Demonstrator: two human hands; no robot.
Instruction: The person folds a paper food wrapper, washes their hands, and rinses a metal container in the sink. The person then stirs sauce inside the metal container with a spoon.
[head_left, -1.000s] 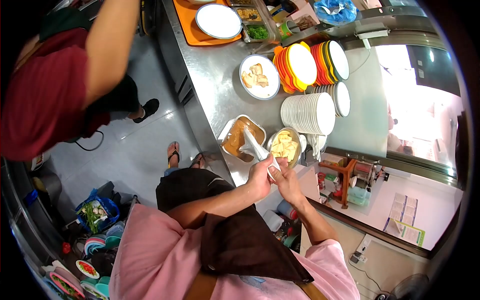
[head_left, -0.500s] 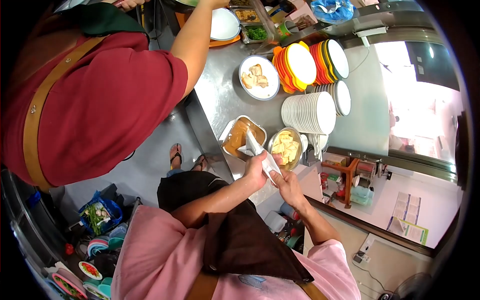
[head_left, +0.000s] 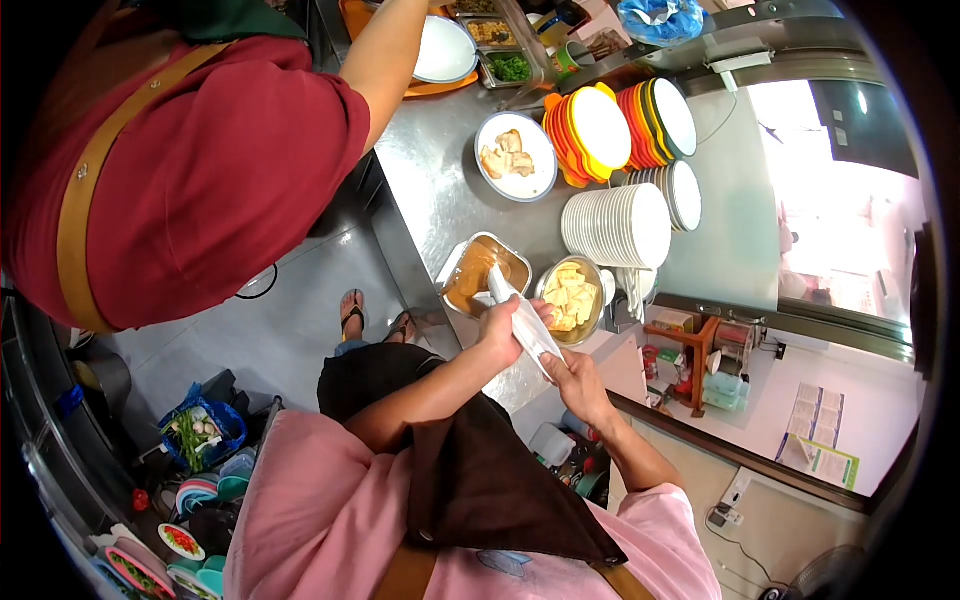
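A long white sheet or bag (head_left: 527, 325), thin and folded, slants between my hands, its upper tip over the brown sauce in a square container (head_left: 470, 272). My left hand (head_left: 502, 332) is closed on its middle, with some fingers hidden behind it. The lower end is pinched in my right hand (head_left: 578, 384). Beside the white sheet stands a round metal bowl (head_left: 598, 300) of pale yellow pieces. Farther up the counter is a white bowl (head_left: 535, 188) holding several pieces of meat.
Stacked white plates (head_left: 615, 225) and orange-rimmed dishes (head_left: 600, 130) line the counter's right side. At the upper left, a person in a red shirt (head_left: 220, 180) reaches over the counter (head_left: 425, 180). A blue bag (head_left: 225, 415) with vegetables is on the floor at left.
The white sheet looks more stretched out, and my right hand has moved down and right, farther from my left. The person in red came in over the counter, then shifted back slightly.
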